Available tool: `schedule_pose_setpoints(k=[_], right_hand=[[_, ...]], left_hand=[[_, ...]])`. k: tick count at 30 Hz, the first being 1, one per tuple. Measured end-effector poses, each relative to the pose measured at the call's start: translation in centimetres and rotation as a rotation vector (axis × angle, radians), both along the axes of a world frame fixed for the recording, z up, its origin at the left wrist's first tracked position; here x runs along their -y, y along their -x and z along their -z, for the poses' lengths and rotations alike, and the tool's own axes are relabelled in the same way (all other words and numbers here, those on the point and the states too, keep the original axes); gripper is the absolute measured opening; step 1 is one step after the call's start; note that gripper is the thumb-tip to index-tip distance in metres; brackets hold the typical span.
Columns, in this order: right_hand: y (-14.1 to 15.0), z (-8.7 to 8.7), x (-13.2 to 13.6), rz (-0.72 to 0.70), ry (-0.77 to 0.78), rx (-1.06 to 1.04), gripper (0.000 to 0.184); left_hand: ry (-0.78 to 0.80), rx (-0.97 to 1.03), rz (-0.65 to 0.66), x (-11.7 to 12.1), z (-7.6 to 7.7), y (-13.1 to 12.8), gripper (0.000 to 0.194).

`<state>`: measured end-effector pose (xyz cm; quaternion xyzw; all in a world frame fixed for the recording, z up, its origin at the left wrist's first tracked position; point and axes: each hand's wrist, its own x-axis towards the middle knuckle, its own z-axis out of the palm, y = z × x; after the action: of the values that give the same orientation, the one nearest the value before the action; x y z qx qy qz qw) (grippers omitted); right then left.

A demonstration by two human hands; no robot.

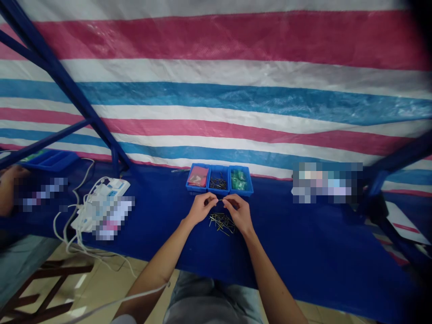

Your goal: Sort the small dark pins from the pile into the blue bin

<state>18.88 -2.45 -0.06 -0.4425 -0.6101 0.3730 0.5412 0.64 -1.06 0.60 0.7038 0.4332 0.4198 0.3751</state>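
Both my hands meet just in front of the three blue bins, above the blue tabletop. My left hand (203,208) pinches one end of a thin, short pin-like piece (220,200); its exact kind is too small to make out. At the other end, the fingertips of my right hand (239,210) are closed on the same piece. Below and between the hands lies a loose pile of thin metal pins (222,224), brass and silver in tone. The left bin (186,183) has a pink-red item in it, the middle bin (219,168) small dark metal parts, the right bin (251,184) green pieces.
A white power strip (119,185) with tangled white cables lies to the left, beside a blurred item. Another person's hand (10,186) and a blue tray (54,160) are at far left. Blue frame posts (72,87) and a striped tarp (216,94) stand behind the table.
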Motion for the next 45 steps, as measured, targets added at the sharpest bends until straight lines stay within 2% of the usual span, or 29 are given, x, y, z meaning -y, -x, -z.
schedule_pose_setpoints(k=[5,12,22,35,45], right_hand=[[0.1,-0.5,0.3,0.035,-0.064,0.154,0.020],[0.4,-0.8,0.5,0.044,-0.101,0.184,0.023],[0.6,-0.5,0.6,0.015,-0.149,0.251,0.024],[0.7,-0.7,0.6,0.016,-0.134,0.302,0.022],[1.1,-0.3,0.7,0.000,-0.127,0.324,0.023]], left_hand=[[0.028,0.004,0.013,0.0,-0.1,0.1,0.032],[0.039,-0.016,0.050,0.0,-0.4,0.1,0.035],[0.040,-0.014,0.031,0.0,-0.1,0.0,0.033],[0.054,-0.014,0.088,-0.1,0.0,0.1,0.034],[0.037,-0.039,0.074,0.0,-0.1,0.2,0.035]])
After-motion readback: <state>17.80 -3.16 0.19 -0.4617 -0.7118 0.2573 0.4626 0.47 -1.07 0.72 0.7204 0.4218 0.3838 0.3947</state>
